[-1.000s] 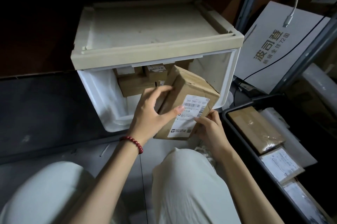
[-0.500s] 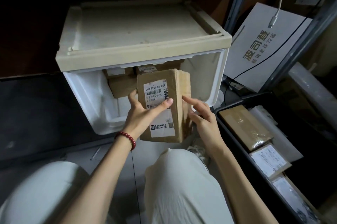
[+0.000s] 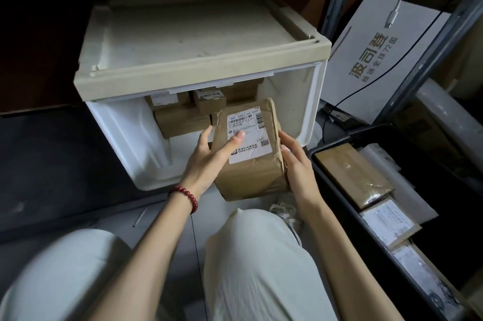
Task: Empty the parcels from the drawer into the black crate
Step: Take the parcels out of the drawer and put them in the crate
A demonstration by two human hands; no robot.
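A brown cardboard parcel (image 3: pixel 251 163) with a white shipping label hangs in front of the open white drawer (image 3: pixel 122 142). My left hand (image 3: pixel 209 161) grips its left side, thumb lying across the label. My right hand (image 3: pixel 295 163) holds the parcel's right edge, fingers against the crumpled tape. Several more brown parcels (image 3: pixel 183 119) sit at the back of the drawer, under its beige top. The black crate (image 3: pixel 337 190) stands on the floor to the right, with several flat parcels (image 3: pixel 352 174) lying in it.
A white printed board (image 3: pixel 371 59) leans behind the crate, against a grey metal shelf post (image 3: pixel 423 53). A white cable plug (image 3: pixel 392 17) dangles above it. My knees in pale trousers (image 3: pixel 256 268) fill the foreground. A dark shelf lies to the left.
The parcel has been turned label-up and drawn out of the drawer toward me. My right hand has moved from its lower corner to its right edge.
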